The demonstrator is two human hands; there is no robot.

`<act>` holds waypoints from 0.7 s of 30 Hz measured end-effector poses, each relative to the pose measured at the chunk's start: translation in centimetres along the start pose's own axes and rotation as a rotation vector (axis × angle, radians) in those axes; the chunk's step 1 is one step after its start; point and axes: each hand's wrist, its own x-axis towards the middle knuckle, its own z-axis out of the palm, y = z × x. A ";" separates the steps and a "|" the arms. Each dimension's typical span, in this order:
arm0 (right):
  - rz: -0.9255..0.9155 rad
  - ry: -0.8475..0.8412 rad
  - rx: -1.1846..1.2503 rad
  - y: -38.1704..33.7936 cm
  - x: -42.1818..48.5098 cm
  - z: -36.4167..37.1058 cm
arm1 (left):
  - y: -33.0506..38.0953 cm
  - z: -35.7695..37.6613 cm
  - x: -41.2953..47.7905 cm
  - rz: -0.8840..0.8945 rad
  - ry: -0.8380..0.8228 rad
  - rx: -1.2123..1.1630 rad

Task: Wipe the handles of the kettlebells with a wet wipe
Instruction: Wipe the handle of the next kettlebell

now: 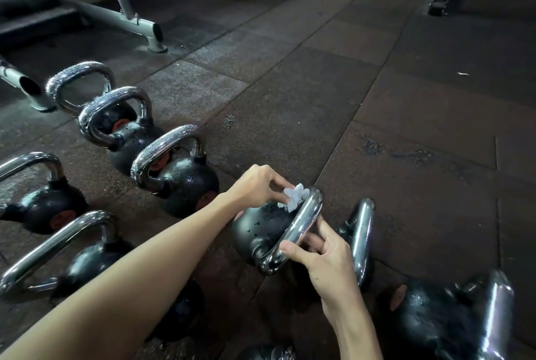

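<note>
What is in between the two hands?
In the head view, the shiny handle of the tilted kettlebell runs between them. The left hand presses the wet wipe at its far end; the right hand steadies its near end.

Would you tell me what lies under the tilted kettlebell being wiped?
Beneath the tilted kettlebell only dark rubber floor shows. Its base is hidden by its own body and the right hand on the handle; the left hand holds the wipe.

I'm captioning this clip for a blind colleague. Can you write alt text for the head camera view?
A left hand presses a crumpled wet wipe to a kettlebell's chrome handle while the right hand grips that handle. More black kettlebells stand around on a dark rubber gym floor.
</note>
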 end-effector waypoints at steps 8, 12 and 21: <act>-0.009 -0.004 -0.058 -1.0 0.3 1.0 | 0.5 0.2 -0.8 0.094 0.139 -0.044; 0.004 -0.014 -0.059 -1.6 0.7 1.4 | 0.6 -0.3 -0.8 0.092 0.156 -0.080; 0.003 -0.029 -0.075 -1.8 1.2 1.4 | 0.1 -2.8 -2.8 0.166 -0.017 -0.119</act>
